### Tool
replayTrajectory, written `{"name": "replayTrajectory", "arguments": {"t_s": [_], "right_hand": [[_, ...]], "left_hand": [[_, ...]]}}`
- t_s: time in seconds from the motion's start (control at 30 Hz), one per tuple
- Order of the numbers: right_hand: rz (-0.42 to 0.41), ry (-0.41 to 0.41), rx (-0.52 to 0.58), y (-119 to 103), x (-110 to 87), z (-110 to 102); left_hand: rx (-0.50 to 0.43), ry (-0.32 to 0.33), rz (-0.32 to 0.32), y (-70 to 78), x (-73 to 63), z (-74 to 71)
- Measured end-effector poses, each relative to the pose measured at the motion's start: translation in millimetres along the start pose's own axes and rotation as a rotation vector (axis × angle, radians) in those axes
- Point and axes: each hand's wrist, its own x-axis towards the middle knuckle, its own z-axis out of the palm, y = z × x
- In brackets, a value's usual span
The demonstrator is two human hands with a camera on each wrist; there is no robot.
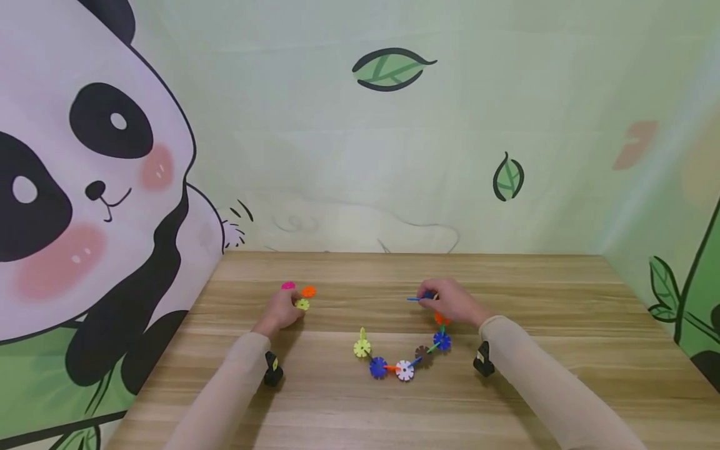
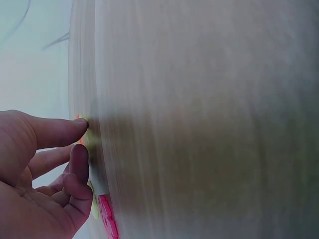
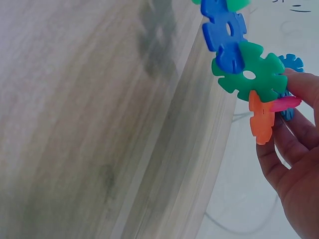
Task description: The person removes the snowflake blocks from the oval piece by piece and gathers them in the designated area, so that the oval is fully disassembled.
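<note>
On the left of the tabletop, my left hand pinches a yellow-green notched plastic disc between thumb and fingers. An orange disc and a pink disc lie just beyond that hand. My right hand grips the far end of a curved chain of interlocked discs. At this end, the right wrist view shows a green disc, an orange disc, a pink disc and blue pieces by the fingers. A yellow-green disc forms the chain's other end.
The wood-grain table runs back to a light green wall printed with leaves and a large panda. A black wrist camera is on the left wrist and another black camera on the right.
</note>
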Motion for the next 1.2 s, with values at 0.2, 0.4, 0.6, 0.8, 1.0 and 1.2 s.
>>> {"name": "replayTrajectory", "arguments": {"t_s": [0.2,0.4,0.6,0.8,1.0,1.2], "right_hand": [[0.007,0.001,0.003,-1,1.0,0],[0.009,0.003,-0.001,-1,1.1,0],[0.017,0.004,-0.002,0,1.7,1],[0.002,0.008,0.005,-1,1.5,1],[0.012,0.007,0.014,0,2.0,2],[0.019,-0.003,0.016,-2,2.1,1]], "left_hand": [[-0.010,-0.008,-0.030,-0.3,-1.1,-2.8],[-0.025,0.003,-0.043,3.5,0.0,-4.1],[-0.025,0.015,-0.021,15.7,3.7,-3.9],[-0.117,0.048,0.068,32.9,4.7,1.3],[-0.207,-0.010,0.036,54.5,6.6,10.9],[-0.252,-0.040,0.090,77.0,7.3,23.0]]}}
